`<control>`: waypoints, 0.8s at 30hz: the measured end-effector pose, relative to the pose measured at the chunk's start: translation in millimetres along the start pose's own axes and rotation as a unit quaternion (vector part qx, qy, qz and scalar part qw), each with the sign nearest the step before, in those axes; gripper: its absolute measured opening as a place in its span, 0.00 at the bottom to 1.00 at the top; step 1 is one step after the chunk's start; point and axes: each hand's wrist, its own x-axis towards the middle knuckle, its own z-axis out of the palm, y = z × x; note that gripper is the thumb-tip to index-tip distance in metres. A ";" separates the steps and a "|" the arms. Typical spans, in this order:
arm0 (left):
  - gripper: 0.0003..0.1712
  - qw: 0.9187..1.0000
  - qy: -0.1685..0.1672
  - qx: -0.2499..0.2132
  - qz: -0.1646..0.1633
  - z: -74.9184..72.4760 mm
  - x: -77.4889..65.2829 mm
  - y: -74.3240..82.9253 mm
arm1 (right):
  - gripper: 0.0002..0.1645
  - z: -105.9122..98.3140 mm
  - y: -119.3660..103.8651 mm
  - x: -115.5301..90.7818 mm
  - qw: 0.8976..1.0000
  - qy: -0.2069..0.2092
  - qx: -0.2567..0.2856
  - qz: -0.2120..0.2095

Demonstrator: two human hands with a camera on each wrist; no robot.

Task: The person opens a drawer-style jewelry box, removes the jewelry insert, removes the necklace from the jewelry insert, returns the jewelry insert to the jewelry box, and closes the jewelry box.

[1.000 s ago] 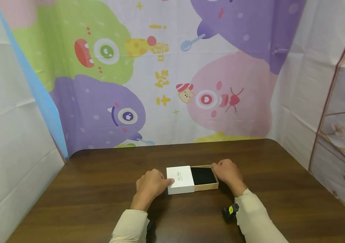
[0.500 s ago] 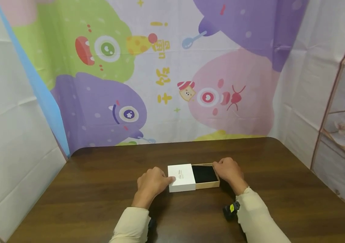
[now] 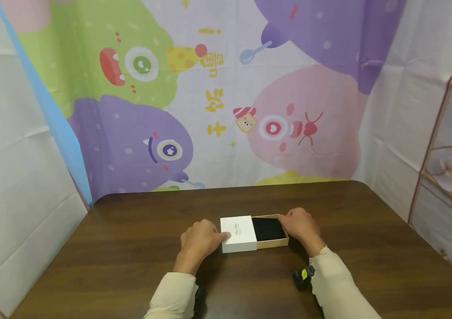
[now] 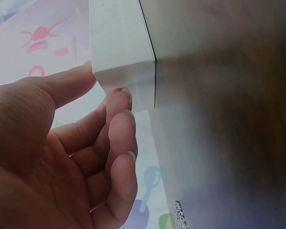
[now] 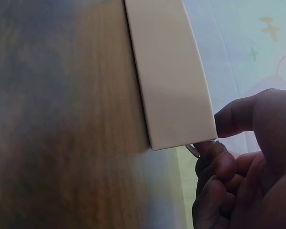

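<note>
On the table a drawer-style gift box lies partly slid apart: a white sleeve with small printed lettering, and a tan tray sticking out to its right. Inside the tray shows a flat black insert or item. My left hand grips the sleeve's left end, thumb on top, fingertips against the end face. At the tray's far right corner, my right hand pinches the end with thumb and fingers. A thin curved strip shows by those fingers; its kind is unclear.
The box rests on a dark wooden table. Behind it hangs a cartoon-printed cloth, with pale sheets on both sides. A small black device sits at the right wrist.
The head view has shifted slightly. Both hands keep their hold, and the sleeve and tray stand the same distance apart.
</note>
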 end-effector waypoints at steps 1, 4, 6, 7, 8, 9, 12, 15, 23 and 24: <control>0.27 1.000 0.000 -0.001 0.002 0.3 -0.5 0.5 | 0.28 0.3 0.1 -0.3 1.000 -0.001 -0.002 0.002; 0.27 1.000 -0.001 -0.005 0.009 1.7 -1.5 1.0 | 0.27 0.4 0.8 -0.9 1.000 -0.001 -0.006 0.005; 0.25 1.000 0.000 -0.006 0.013 2.4 -2.0 1.0 | 0.27 0.4 1.3 -1.0 1.000 -0.001 -0.007 0.008; 0.25 1.000 0.000 -0.005 0.014 2.4 -1.9 1.1 | 0.26 0.2 1.0 -1.5 1.000 -0.001 -0.007 0.008; 0.25 1.000 0.001 -0.004 0.013 2.3 -1.5 1.1 | 0.26 -0.2 0.6 -1.8 1.000 -0.001 -0.006 0.007; 0.24 1.000 0.003 -0.003 0.013 2.0 -1.2 1.3 | 0.25 -0.4 0.4 -1.7 1.000 -0.001 -0.005 0.006; 0.20 1.000 0.006 -0.001 0.011 1.7 -1.2 1.0 | 0.26 0.1 -1.6 -2.3 1.000 -0.002 -0.003 0.004; 0.20 1.000 0.006 0.003 0.011 0.7 -0.6 1.8 | 0.27 0.3 -2.9 -2.8 1.000 -0.003 0.000 0.002; 0.23 1.000 0.006 0.003 0.015 0.8 -2.5 0.9 | 0.28 2.0 -3.4 -3.8 1.000 -0.011 0.002 0.002; 0.23 1.000 0.005 0.003 0.015 0.8 -2.4 1.0 | 0.28 2.3 -3.5 -4.0 1.000 -0.012 0.003 0.003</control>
